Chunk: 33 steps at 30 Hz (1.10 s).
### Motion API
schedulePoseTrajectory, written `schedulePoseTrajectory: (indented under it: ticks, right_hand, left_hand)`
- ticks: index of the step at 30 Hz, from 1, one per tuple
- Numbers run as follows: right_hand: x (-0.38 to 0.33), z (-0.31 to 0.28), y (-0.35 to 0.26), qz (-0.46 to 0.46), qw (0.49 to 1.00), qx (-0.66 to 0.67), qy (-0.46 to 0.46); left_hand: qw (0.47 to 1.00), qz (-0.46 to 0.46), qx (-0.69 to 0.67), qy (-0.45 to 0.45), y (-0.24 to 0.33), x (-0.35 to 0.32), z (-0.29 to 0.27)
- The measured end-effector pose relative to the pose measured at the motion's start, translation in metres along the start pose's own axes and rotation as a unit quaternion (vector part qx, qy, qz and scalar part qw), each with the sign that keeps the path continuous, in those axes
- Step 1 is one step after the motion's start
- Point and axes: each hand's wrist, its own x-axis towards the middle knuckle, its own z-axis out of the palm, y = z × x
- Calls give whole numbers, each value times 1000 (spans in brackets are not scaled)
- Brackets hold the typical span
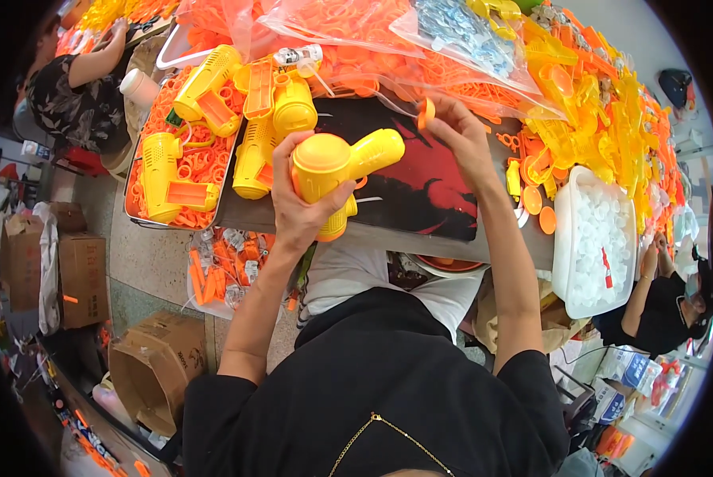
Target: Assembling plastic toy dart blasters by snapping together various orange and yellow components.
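Left hand (293, 203) is gripping a yellow toy gun (337, 171), right hand (456, 135) is pinching an orange ring (426, 111); metal tray (134, 208) of gun shells and white tub (567, 238) are crowding in.

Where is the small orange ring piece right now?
In the head view, the orange ring piece is pinched in the right hand, above the dark mat, right of the yellow toy gun.

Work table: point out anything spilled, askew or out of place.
Orange parts lie loose below the table edge, beside the metal tray, as if spilled. Two orange discs sit stray beside the white tub. The yellow toy gun in the left hand looks intact.
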Motion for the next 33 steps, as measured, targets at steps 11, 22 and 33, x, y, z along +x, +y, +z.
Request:
schedulePoseTrajectory:
  ticks: [11, 22, 33]
  right_hand:
    - [-88, -32, -59, -9, 996, -48, -76]
    - [-80, -28, -64, 159, 934, 312, -73]
    - [-125, -49, -71, 38, 973, 227, -22]
  left_hand:
    - [985, -72, -22, -155, 9, 19, 44]
    - [969, -134, -61, -197, 22, -9, 98]
    - [958, -86, -75, -264, 24, -23, 128]
